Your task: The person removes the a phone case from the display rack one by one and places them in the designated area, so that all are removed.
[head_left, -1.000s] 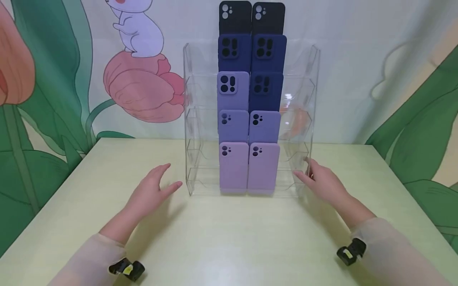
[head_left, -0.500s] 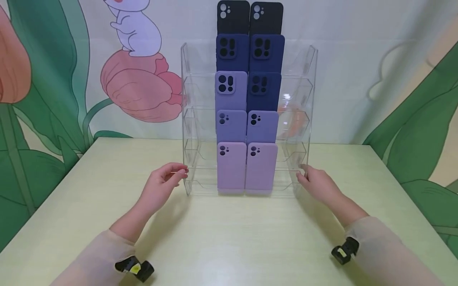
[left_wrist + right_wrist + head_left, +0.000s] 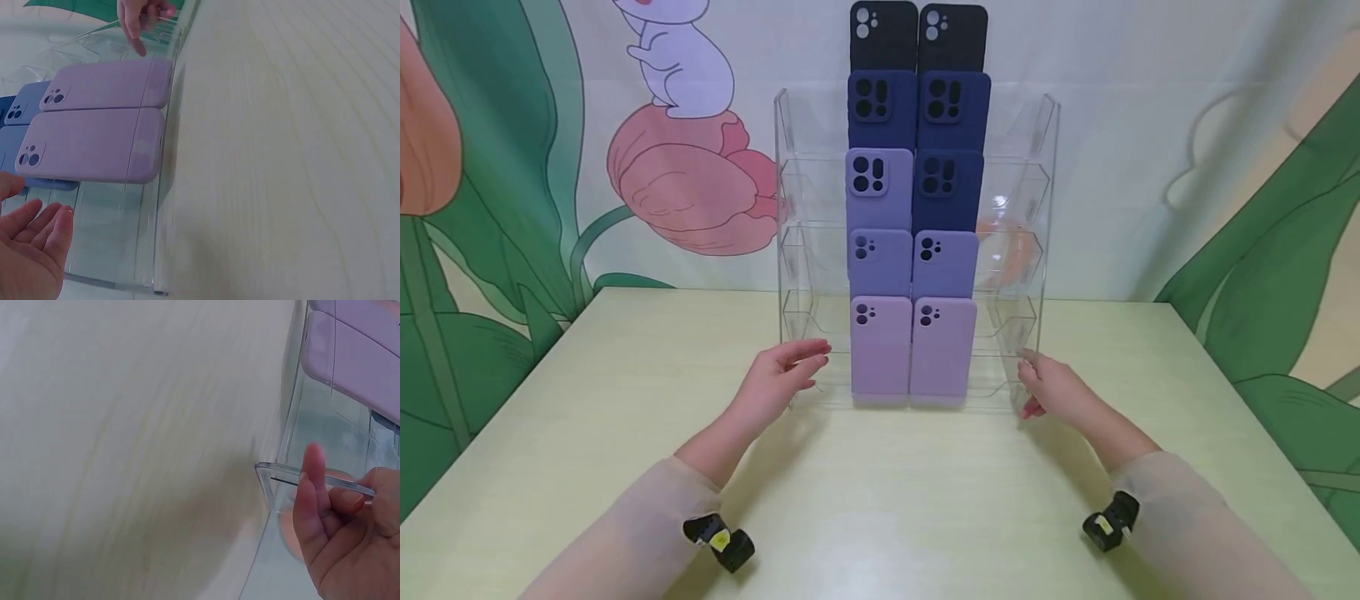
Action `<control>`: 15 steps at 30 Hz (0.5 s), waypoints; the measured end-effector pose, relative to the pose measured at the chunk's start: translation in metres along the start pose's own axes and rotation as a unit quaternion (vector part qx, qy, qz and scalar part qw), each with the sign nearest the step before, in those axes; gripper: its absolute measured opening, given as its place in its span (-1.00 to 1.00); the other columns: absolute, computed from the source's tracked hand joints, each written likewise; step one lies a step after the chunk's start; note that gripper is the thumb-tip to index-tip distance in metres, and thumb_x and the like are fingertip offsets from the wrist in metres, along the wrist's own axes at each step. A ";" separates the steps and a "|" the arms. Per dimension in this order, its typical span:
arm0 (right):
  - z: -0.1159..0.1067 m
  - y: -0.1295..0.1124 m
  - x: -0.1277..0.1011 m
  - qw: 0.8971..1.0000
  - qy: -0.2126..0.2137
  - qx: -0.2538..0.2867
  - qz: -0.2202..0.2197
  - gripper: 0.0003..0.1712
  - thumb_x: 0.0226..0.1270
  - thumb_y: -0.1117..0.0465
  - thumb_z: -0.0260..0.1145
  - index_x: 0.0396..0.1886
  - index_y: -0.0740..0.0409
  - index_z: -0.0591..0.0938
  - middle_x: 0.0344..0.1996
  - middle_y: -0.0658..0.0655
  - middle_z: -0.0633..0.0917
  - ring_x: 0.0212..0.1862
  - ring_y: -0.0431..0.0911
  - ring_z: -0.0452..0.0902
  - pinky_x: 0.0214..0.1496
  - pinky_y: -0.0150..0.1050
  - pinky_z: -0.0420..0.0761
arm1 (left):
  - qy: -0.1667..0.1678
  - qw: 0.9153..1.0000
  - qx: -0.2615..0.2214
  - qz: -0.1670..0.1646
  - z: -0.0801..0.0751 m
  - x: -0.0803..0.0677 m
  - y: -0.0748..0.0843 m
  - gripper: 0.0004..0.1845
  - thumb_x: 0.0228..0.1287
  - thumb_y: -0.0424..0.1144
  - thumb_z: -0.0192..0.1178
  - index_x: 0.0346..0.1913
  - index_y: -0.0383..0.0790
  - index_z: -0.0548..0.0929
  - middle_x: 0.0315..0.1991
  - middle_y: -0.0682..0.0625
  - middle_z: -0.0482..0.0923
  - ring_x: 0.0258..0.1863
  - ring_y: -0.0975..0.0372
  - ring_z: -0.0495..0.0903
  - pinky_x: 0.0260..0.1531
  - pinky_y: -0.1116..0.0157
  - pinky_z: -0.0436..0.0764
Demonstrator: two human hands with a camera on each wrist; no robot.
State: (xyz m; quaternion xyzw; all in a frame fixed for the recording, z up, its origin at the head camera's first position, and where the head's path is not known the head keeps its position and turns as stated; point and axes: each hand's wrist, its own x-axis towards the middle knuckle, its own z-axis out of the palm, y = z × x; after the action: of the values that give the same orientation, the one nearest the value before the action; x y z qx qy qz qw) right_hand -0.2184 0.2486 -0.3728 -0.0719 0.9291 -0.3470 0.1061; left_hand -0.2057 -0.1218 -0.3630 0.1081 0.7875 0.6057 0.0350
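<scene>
Clear plastic rack [image 3: 812, 223] of phone cases [image 3: 880, 208] stands toward the tabletop's [image 3: 910, 500] far edge, seemingly being steadied, the right hand [image 3: 1054, 387] gripping its side panel [image 3: 340, 482], the empty left hand [image 3: 775, 382] relaxed near the bottom row [image 3: 881, 350], likely needing a light touch next.

- Ten phone cases [image 3: 945, 196] are displayed in clear rack [image 3: 1011, 162].
- Rack is gripped at one side by right hand [image 3: 1057, 390].
- Left hand [image 3: 777, 381] is held near lowest-left case [image 3: 881, 352]; rack contact cannot be confirmed.
</scene>
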 end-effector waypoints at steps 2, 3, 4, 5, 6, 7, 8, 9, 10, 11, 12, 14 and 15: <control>0.001 -0.001 0.001 1.000 -0.001 0.005 0.000 -0.40 0.49 0.19 -0.23 0.38 0.49 0.01 -0.58 0.16 0.38 -0.54 -0.09 0.59 -0.40 -0.23 0.61 | -0.002 1.000 -0.001 -0.005 0.003 0.003 0.000 -0.59 0.35 -0.29 0.07 0.20 -0.38 0.45 0.15 -0.23 0.46 0.11 0.03 0.47 -0.06 0.19 0.55; 0.001 -0.001 0.001 1.000 -0.002 0.007 0.000 -0.39 0.49 0.18 -0.24 0.38 0.49 0.01 -0.58 0.16 0.38 -0.53 -0.09 0.59 -0.40 -0.23 0.61 | -0.002 1.000 -0.002 -0.009 0.004 0.005 0.000 -0.59 0.35 -0.29 0.07 0.21 -0.37 0.44 0.16 -0.23 0.45 0.11 0.03 0.47 -0.06 0.19 0.55; 0.001 -0.001 0.001 1.000 -0.004 0.008 0.000 -0.39 0.49 0.18 -0.24 0.38 0.49 0.00 -0.57 0.17 0.39 -0.53 -0.08 0.58 -0.40 -0.23 0.61 | -0.003 1.000 -0.002 -0.011 0.006 0.006 0.001 -0.58 0.35 -0.29 0.06 0.22 -0.37 0.43 0.17 -0.22 0.45 0.12 0.02 0.47 -0.06 0.19 0.55; 0.001 -0.002 0.001 1.000 -0.005 0.010 -0.001 -0.39 0.49 0.18 -0.24 0.38 0.50 0.00 -0.57 0.17 0.39 -0.53 -0.08 0.58 -0.40 -0.23 0.61 | -0.005 1.000 -0.002 -0.012 0.007 0.008 0.001 -0.58 0.35 -0.30 0.06 0.23 -0.37 0.42 0.17 -0.23 0.44 0.12 0.02 0.47 -0.06 0.19 0.55; 0.001 -0.002 0.000 1.000 -0.006 0.011 -0.001 -0.39 0.49 0.18 -0.24 0.38 0.50 0.00 -0.57 0.17 0.39 -0.53 -0.08 0.58 -0.40 -0.23 0.61 | -0.005 1.000 -0.004 -0.013 0.009 0.009 0.001 -0.58 0.35 -0.31 0.06 0.23 -0.38 0.42 0.17 -0.24 0.44 0.12 0.01 0.47 -0.06 0.18 0.55; 0.001 -0.002 0.000 1.000 -0.006 0.011 -0.001 -0.39 0.49 0.18 -0.24 0.38 0.50 0.00 -0.58 0.17 0.39 -0.53 -0.08 0.58 -0.41 -0.23 0.61 | -0.006 1.000 -0.004 -0.012 0.011 0.010 0.001 -0.58 0.35 -0.32 0.05 0.23 -0.39 0.41 0.17 -0.26 0.44 0.11 0.01 0.47 -0.06 0.18 0.55; 0.001 -0.001 0.000 1.000 -0.006 0.012 -0.001 -0.39 0.49 0.19 -0.24 0.38 0.50 0.00 -0.58 0.17 0.39 -0.53 -0.08 0.58 -0.41 -0.23 0.61 | -0.004 1.000 -0.006 -0.014 0.013 0.012 0.002 -0.58 0.34 -0.33 0.06 0.23 -0.39 0.41 0.16 -0.26 0.44 0.11 0.01 0.47 -0.06 0.18 0.55; 0.001 -0.001 0.000 1.000 -0.006 0.013 -0.001 -0.39 0.49 0.19 -0.24 0.38 0.50 0.00 -0.58 0.18 0.40 -0.53 -0.08 0.58 -0.41 -0.23 0.61 | -0.004 1.000 -0.007 -0.012 0.014 0.013 0.001 -0.58 0.34 -0.34 0.06 0.22 -0.40 0.41 0.15 -0.27 0.45 0.10 0.00 0.48 -0.07 0.17 0.56; 0.001 -0.001 0.000 1.000 -0.005 0.013 -0.001 -0.39 0.49 0.19 -0.24 0.38 0.50 0.00 -0.57 0.18 0.40 -0.53 -0.08 0.58 -0.41 -0.23 0.61 | -0.003 1.000 -0.010 -0.013 0.016 0.014 0.001 -0.59 0.33 -0.35 0.06 0.22 -0.41 0.41 0.15 -0.29 0.45 0.10 0.00 0.48 -0.07 0.17 0.56; 0.000 -0.001 0.000 1.000 -0.005 0.012 -0.001 -0.39 0.49 0.19 -0.24 0.38 0.50 0.00 -0.56 0.18 0.40 -0.53 -0.08 0.58 -0.41 -0.23 0.61 | -0.004 1.000 -0.010 -0.013 0.018 0.015 0.001 -0.59 0.33 -0.36 0.06 0.21 -0.42 0.41 0.14 -0.30 0.45 0.10 -0.01 0.48 -0.08 0.16 0.56; 0.000 -0.001 0.000 1.000 -0.005 0.013 0.000 -0.39 0.49 0.19 -0.24 0.38 0.50 0.00 -0.56 0.19 0.41 -0.53 -0.08 0.58 -0.41 -0.23 0.61 | -0.002 1.000 -0.012 -0.015 0.020 0.016 0.001 -0.59 0.32 -0.37 0.07 0.21 -0.43 0.42 0.13 -0.30 0.46 0.09 -0.01 0.49 -0.09 0.16 0.57; 0.000 -0.001 0.000 1.000 -0.007 0.011 0.001 -0.39 0.49 0.19 -0.24 0.38 0.50 0.00 -0.54 0.20 0.41 -0.54 -0.08 0.58 -0.40 -0.23 0.60 | 0.000 1.000 -0.015 -0.021 0.023 0.017 0.001 -0.59 0.32 -0.37 0.08 0.20 -0.43 0.42 0.11 -0.29 0.47 0.09 -0.01 0.49 -0.10 0.17 0.57; 0.000 -0.001 0.000 1.000 -0.008 0.010 0.002 -0.39 0.49 0.19 -0.24 0.38 0.50 -0.01 -0.54 0.20 0.41 -0.54 -0.08 0.58 -0.40 -0.23 0.60 | -0.001 1.000 -0.017 -0.024 0.024 0.017 0.001 -0.59 0.32 -0.37 0.08 0.20 -0.43 0.42 0.11 -0.28 0.48 0.09 -0.01 0.49 -0.10 0.17 0.57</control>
State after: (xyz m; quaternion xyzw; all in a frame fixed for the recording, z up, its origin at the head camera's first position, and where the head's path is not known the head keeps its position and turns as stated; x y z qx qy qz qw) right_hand -0.2179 0.2479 -0.3718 -0.0716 0.9247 -0.3556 0.1154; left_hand -0.2177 -0.0947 -0.3669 0.0892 0.7793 0.6181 0.0518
